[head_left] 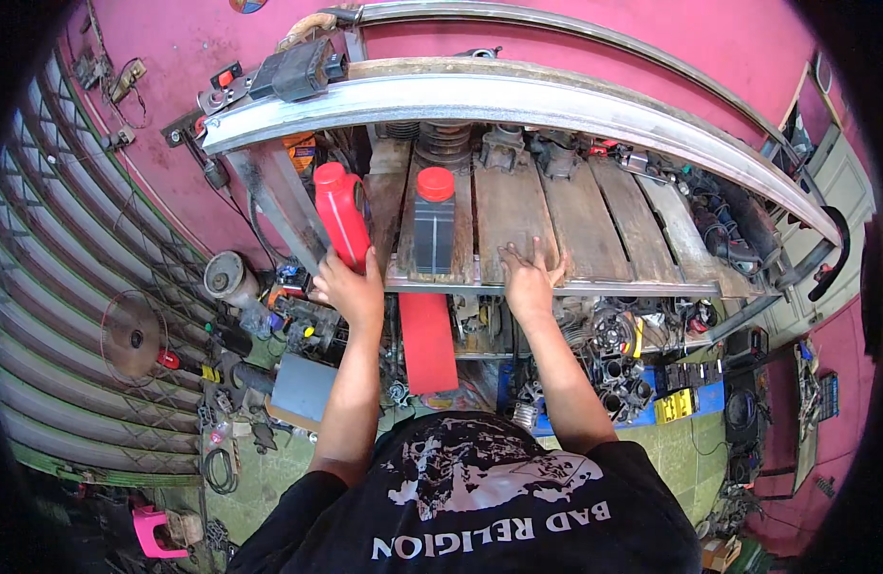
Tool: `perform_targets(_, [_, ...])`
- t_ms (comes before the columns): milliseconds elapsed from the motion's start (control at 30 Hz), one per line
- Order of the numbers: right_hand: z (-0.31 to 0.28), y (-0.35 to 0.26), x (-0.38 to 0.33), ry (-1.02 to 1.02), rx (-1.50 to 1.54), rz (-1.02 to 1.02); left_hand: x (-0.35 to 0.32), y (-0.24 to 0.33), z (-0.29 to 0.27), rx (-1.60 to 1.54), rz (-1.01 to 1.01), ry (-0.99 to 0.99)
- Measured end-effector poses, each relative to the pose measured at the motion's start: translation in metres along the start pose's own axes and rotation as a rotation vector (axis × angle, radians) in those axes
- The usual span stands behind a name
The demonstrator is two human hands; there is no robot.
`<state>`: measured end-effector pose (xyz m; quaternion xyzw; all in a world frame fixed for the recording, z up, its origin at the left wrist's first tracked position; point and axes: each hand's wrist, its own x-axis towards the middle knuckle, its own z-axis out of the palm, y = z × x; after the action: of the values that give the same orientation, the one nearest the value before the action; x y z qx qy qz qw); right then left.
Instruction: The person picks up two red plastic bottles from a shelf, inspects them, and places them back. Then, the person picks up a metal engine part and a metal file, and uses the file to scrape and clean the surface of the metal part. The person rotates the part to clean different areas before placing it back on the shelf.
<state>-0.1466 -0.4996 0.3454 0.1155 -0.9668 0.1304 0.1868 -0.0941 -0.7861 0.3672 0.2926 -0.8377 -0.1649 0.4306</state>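
Pink walls (193, 57) and a folding metal shutter (59, 402) are seen around a cluttered workshop, with a round fan (133, 337) placed before the shutter. Worn planks are laid side by side to form the tabletop (590, 239), which is edged with metal and crossed above by a pale rail (518, 99). At its left end, a red bottle (344, 215) with a red cap is gripped near its base by the left hand (350, 289), fingers wrapped around it, its top tilted slightly leftward. Whether the planks are touched by its base cannot be told. Just beside it, a dark grey bottle (434, 231) with a red cap is stood upright on the planks. Nothing is grasped by the right hand (530, 289), whose fingers are spread apart at the front edge. Ribbed metal parts (443, 148) are set behind. Below, a red panel (428, 344) is seen.
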Motion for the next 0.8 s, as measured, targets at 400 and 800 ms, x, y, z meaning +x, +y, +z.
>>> perform_targets(400, [-0.002, 0.008, -0.03, 0.291, 0.114, -0.074, -0.008, -0.031, -0.036, -0.329, 0.076, 0.044])
perform_targets(800, [-0.026, 0.017, -0.056, 0.273, 0.194, -0.051, -0.109, 0.011, -0.081, -0.763, 0.286, -0.373])
